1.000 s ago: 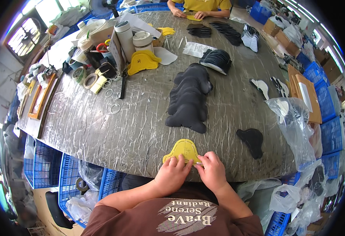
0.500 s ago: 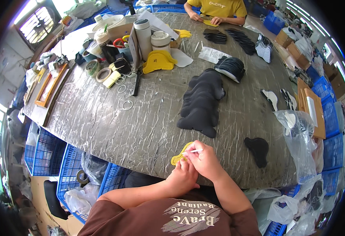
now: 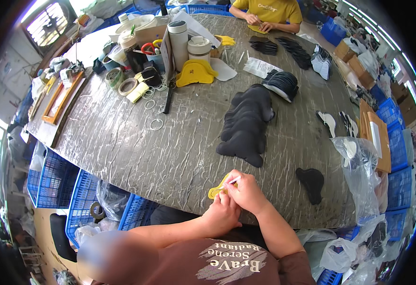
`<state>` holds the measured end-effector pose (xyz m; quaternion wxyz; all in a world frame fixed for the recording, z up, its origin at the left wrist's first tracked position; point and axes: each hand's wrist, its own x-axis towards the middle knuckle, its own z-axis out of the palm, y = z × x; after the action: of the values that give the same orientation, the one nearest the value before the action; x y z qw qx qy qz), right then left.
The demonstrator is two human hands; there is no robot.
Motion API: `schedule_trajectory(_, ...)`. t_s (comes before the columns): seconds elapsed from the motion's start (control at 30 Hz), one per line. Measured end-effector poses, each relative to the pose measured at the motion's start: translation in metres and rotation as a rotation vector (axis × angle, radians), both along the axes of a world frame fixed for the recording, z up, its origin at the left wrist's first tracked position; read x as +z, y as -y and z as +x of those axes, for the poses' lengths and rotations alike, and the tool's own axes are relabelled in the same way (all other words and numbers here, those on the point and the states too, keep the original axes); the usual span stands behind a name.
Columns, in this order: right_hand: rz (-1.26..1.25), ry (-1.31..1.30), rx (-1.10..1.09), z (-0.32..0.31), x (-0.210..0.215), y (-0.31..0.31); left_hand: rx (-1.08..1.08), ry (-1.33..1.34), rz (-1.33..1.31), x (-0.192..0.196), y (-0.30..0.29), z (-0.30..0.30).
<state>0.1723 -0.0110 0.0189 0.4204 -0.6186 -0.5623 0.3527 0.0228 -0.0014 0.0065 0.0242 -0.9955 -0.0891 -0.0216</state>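
A small yellow sole-shaped piece (image 3: 213, 192) with an inner outline lies at the table's near edge. My left hand (image 3: 222, 209) is closed on its near side, fingertips pressing on it; how much it grips underneath is hidden. In my right hand (image 3: 247, 192) is a thin white pen-like stick (image 3: 235, 180), pinched with its lower end over the yellow piece. My wrists are close together, the right hand partly above the left. Ahead of my hands lies an overlapping row of black padded pieces (image 3: 246, 126). One loose black piece (image 3: 310, 185) rests to the right.
The dark, creased tabletop (image 3: 136, 156) carries cups, tape rolls (image 3: 126, 88) and a yellow template (image 3: 196, 72) at the far left. A plastic bag (image 3: 357, 166) hangs over the right edge. Blue baskets (image 3: 82, 202) stand below. Across the table, another person's hands (image 3: 260, 23) handle a yellow piece.
The white stick has swung to a steeper slant in my right hand. My left fingers stay at the yellow piece. The whole view has shifted slightly.
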Motion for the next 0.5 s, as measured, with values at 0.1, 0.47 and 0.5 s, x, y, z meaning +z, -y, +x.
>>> schedule_trajectory(0.1, -0.005, 0.040, -0.017, 0.008, 0.000, -0.004, 0.031, -0.012, 0.025, 0.003, 0.001, 0.001)
schedule_trajectory(0.47, -0.025, -0.013, -0.053, 0.017, -0.003, -0.013, 0.033, -0.015, 0.009, -0.001, 0.002, -0.001)
schedule_trajectory(0.5, -0.011, 0.001, -0.046, 0.018, -0.005, -0.014, 0.032, -0.016, 0.009, -0.001, 0.002, 0.000)
